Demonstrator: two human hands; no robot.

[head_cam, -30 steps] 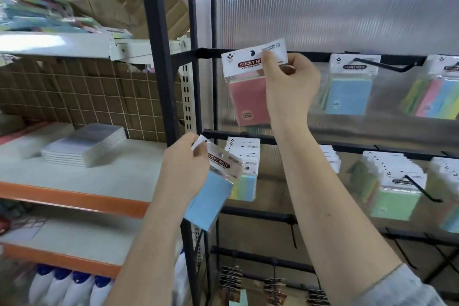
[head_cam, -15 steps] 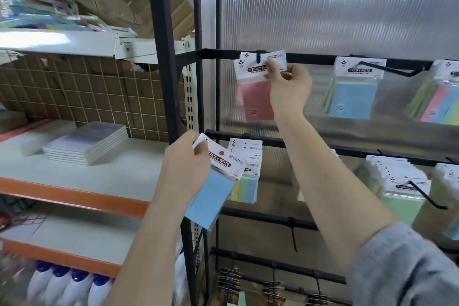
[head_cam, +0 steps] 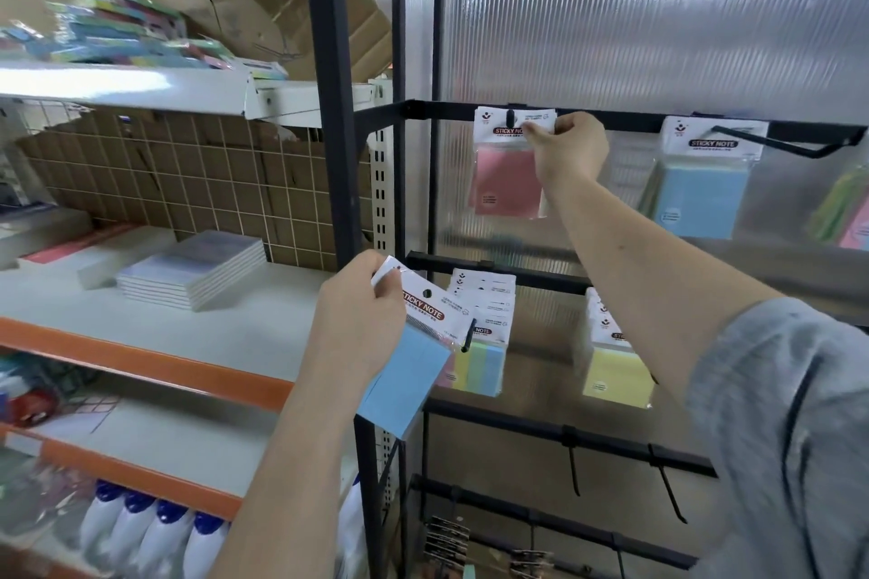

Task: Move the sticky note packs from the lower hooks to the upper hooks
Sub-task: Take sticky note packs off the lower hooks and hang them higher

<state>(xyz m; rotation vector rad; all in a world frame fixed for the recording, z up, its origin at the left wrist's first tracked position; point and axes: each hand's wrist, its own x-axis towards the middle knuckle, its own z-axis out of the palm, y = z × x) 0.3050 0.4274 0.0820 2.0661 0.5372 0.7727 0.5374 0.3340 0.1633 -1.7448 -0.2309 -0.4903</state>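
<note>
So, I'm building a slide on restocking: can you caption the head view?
Right hand hangs a pink sticky note pack on an upper hook while left hand holds a blue pack.

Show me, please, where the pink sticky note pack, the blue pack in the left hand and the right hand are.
pink sticky note pack [head_cam: 505, 181]: head view, pink pad face.
blue pack [head_cam: 408, 378]: head view, blue pad.
right hand [head_cam: 571, 150]: head view, back of hand.

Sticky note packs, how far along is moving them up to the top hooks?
Done: a blue pack hangs on an upper hook. In hand: the right hand pinches a pink pack whose hole sits over the leftmost upper hook; the left hand holds another blue pack. Left: striped packs and yellow packs on the lower hooks.
</note>
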